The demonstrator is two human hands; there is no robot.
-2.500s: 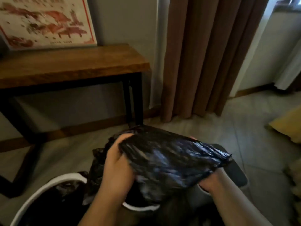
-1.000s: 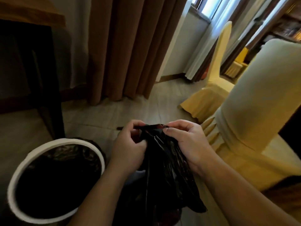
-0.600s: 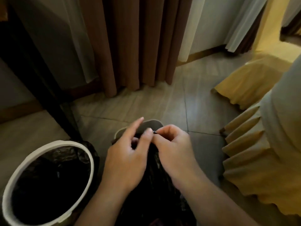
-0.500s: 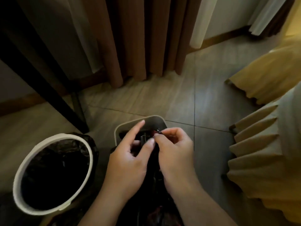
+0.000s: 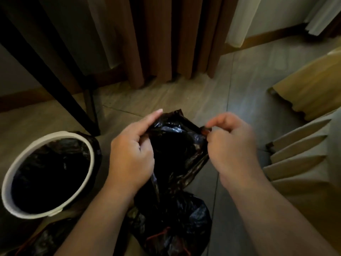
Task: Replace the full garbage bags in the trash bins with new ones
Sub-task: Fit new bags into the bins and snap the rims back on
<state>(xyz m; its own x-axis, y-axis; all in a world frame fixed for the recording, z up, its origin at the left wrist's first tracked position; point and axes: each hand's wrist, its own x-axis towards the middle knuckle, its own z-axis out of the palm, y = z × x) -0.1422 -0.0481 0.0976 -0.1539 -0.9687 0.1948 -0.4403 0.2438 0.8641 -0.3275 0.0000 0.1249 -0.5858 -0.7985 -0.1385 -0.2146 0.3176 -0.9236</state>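
Note:
A new black garbage bag [image 5: 177, 143] hangs open between my two hands in the middle of the view. My left hand [image 5: 132, 152] grips its left edge, with the index finger stretched out along the rim. My right hand [image 5: 232, 145] pinches the bag's right edge at a reddish drawstring. A round white trash bin [image 5: 47, 174] lined with a black bag stands on the floor at the left. Below my hands lies a tied full black bag [image 5: 173, 224] with a red string. The small bin under the new bag is hidden.
A black table leg [image 5: 55, 84] slants down behind the white bin. Brown curtains [image 5: 166, 39] hang at the back. Yellow chair covers [image 5: 306, 159] with pleated skirts stand close on the right. Grey floor tiles [image 5: 184, 97] lie ahead.
My hands have moved apart and pulled the new bag's mouth open. The small bin seen under them half a second ago is now covered by the bag.

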